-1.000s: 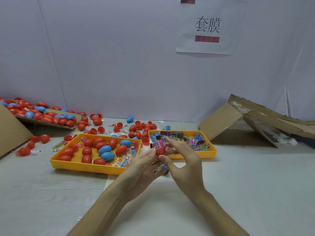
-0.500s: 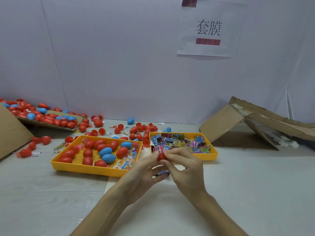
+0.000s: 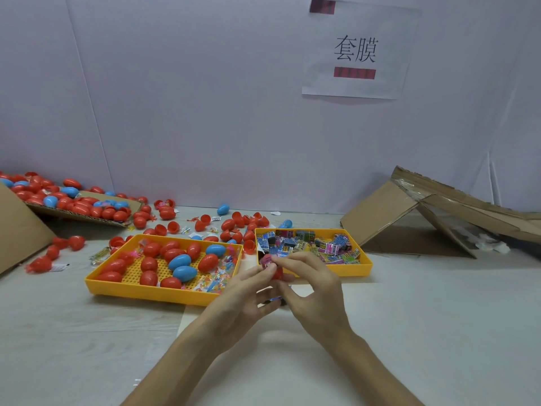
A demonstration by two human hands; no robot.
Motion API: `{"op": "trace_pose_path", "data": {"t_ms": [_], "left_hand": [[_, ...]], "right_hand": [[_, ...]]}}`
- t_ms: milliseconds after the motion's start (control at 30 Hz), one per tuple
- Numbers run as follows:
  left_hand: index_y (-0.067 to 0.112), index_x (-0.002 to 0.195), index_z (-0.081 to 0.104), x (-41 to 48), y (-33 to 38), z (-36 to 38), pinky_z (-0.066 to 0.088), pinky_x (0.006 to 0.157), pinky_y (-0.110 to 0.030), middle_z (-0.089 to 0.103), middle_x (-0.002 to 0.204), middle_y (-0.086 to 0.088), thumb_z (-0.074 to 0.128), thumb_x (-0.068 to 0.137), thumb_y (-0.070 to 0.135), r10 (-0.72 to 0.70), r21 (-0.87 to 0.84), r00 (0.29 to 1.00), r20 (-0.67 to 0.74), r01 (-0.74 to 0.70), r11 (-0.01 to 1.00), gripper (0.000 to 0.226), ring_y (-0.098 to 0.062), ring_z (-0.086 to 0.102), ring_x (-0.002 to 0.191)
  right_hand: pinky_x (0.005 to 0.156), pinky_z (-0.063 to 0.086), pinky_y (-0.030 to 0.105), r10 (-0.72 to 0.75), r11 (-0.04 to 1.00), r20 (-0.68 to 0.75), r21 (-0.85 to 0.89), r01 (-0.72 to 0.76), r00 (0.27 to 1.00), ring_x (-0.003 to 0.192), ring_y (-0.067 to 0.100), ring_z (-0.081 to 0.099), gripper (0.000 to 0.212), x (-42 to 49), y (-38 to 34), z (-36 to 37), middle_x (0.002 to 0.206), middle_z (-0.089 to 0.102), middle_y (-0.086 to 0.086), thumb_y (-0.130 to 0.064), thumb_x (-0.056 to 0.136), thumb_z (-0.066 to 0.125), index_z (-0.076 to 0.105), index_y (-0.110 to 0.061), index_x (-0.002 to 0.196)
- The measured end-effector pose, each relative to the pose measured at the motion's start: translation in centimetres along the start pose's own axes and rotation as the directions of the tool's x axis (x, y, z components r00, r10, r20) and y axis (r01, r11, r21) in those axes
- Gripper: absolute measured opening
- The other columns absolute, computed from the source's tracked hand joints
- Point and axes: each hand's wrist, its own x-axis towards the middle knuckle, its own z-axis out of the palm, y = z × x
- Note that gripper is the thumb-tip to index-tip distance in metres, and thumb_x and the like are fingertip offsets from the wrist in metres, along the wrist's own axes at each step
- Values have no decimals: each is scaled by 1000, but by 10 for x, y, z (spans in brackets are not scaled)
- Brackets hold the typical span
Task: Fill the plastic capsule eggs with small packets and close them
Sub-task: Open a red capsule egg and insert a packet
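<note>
My left hand (image 3: 243,294) and my right hand (image 3: 313,291) meet in front of the two yellow trays. Between their fingertips sits a red egg half (image 3: 277,272) with a pink packet (image 3: 265,261) sticking out of its top. Both hands pinch this egg half; the right fingers curl over it. A small blue packet (image 3: 275,299) shows below, tucked in my left fingers. The left yellow tray (image 3: 140,290) holds red and blue closed eggs and small sweets. The right yellow tray (image 3: 336,269) holds several coloured packets.
Loose red and blue eggs (image 3: 234,224) lie scattered behind the trays. A flat cardboard box (image 3: 87,213) at the far left carries many more. Collapsed cardboard (image 3: 424,221) leans at the right. A white wall with a paper sign (image 3: 355,51) closes the back.
The pink packet has gone down into the red egg half. My right fingers have closed in over it, and both hands have drifted slightly toward me.
</note>
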Motion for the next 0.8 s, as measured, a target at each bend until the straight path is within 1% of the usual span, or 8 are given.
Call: {"op": "trace_pose_path", "data": {"t_ms": [100, 200, 367, 467, 533, 633, 733, 800], "left_hand": [[24, 118, 74, 1, 2, 0, 50, 97, -36, 69, 127, -13, 69, 91, 48, -8, -49, 999, -37, 7, 999, 36, -23, 67, 119], [29, 108, 78, 2, 2, -1, 55, 91, -31, 72, 123, -10, 66, 91, 46, -4, -43, 999, -47, 2, 999, 27, -20, 69, 114], [22, 111, 78, 2, -1, -1, 55, 93, -28, 73, 118, -11, 66, 91, 42, -1, -27, 999, -53, -1, 1000, 31, -20, 70, 113], [22, 108, 79, 3, -1, 1, 52, 95, -30, 72, 121, -12, 66, 91, 41, -4, -31, 998, -69, 2, 1000, 29, -20, 70, 113], [23, 105, 79, 4, -1, -1, 53, 94, -30, 73, 119, -11, 68, 89, 42, 4, -43, 996, -89, -8, 999, 27, -19, 71, 111], [20, 107, 79, 3, -1, 0, 57, 92, -30, 74, 114, -10, 72, 86, 42, 12, -44, 994, -106, -16, 999, 31, -19, 72, 107], [19, 110, 77, 2, 0, 1, 56, 92, -33, 73, 119, -10, 73, 85, 46, 14, -62, 994, -111, -21, 998, 37, -21, 70, 113], [21, 118, 74, 1, 1, 1, 58, 91, -32, 71, 125, -11, 71, 89, 49, 22, -101, 997, -70, -29, 994, 41, -23, 67, 118]], "right_hand": [[86, 49, 13, -11, 1000, -42, -13, 10, 999, 101, 5, 64, 39, 1, 1, 0, 106, 71, -5, -8, 81, 81, 74, -15, 119], [87, 49, 12, -25, 999, -79, -22, 23, 997, 101, 1, 65, 36, 1, 3, 0, 106, 73, -8, -16, 82, 80, 75, -11, 117], [82, 53, 14, -31, 1000, -128, -6, 31, 991, 92, -1, 68, 29, -1, 8, 1, 99, 72, -12, -7, 78, 83, 78, -7, 106], [84, 53, 15, -11, 1000, -107, 6, 12, 994, 97, 0, 67, 31, 0, 6, 0, 103, 73, -11, -10, 80, 82, 77, -10, 110], [85, 53, 17, 4, 1000, -72, 15, -3, 997, 100, 3, 66, 37, 0, 4, 1, 108, 72, -9, -13, 82, 81, 73, -14, 118], [87, 50, 13, -16, 1000, -44, -24, 15, 999, 104, 5, 62, 46, 0, 2, 2, 112, 66, -3, -8, 79, 83, 70, -14, 123], [89, 48, 13, -59, 998, -65, -27, 58, 996, 104, 2, 62, 37, 0, 2, 1, 108, 69, -5, -5, 81, 80, 73, -13, 116], [88, 48, 14, -35, 999, -88, -12, 34, 995, 102, 1, 64, 33, 0, 1, 0, 107, 71, -10, -8, 82, 79, 74, -13, 114]]}}
